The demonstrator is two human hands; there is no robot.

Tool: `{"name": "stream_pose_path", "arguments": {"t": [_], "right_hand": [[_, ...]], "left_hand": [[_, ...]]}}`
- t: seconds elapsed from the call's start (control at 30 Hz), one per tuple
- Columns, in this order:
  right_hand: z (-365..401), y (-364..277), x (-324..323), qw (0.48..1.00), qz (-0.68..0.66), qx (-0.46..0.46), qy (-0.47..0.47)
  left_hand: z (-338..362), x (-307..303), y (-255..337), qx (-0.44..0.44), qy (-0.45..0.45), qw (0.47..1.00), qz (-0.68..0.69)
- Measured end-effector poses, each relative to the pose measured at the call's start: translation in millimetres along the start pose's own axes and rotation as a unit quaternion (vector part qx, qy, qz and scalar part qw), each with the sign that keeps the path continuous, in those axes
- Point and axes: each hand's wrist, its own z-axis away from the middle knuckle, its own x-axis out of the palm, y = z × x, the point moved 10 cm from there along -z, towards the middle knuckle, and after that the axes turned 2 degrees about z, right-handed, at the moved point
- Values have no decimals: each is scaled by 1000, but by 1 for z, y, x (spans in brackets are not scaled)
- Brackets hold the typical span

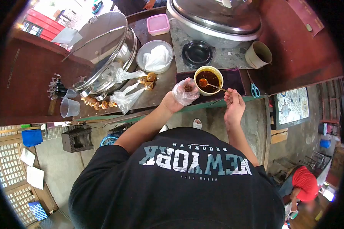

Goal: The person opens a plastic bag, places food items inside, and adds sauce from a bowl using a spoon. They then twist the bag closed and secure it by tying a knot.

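My left hand (173,102) holds a small clear plastic bag (192,98), its mouth spread open around my fingers. A few dark bits show inside the bag. My right hand (235,107) grips the handle of a metal spoon (203,83). The spoon's bowl, carrying reddish-brown sauce, is over a cream tub (222,83) of dark brown sauce. The tub stands at the counter's near edge on a dark cloth (236,79), just right of the bag.
Tied bags of brown sauce (151,77) and loose plastic bags (126,97) lie left, beside a large steel pot (132,45). Behind are a white bowl (141,63), black plates (197,53) and a big lidded pot (218,32). Blue scissors (255,90) lie right. A person in red (305,183) is behind.
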Motion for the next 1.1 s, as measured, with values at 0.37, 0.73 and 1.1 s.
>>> {"name": "stream_pose_path", "arguments": {"t": [0.37,0.73,1.1], "right_hand": [[4,-15,8,999,2,-40,-20],[49,-45,61,971,150,-135,-127],[34,-26,46,995,29,-32,-91]], "left_hand": [[1,-2,-1,-10,4,999,30],[5,-1,-2,-8,13,999,38],[3,-5,-1,4,34,999,30]]}}
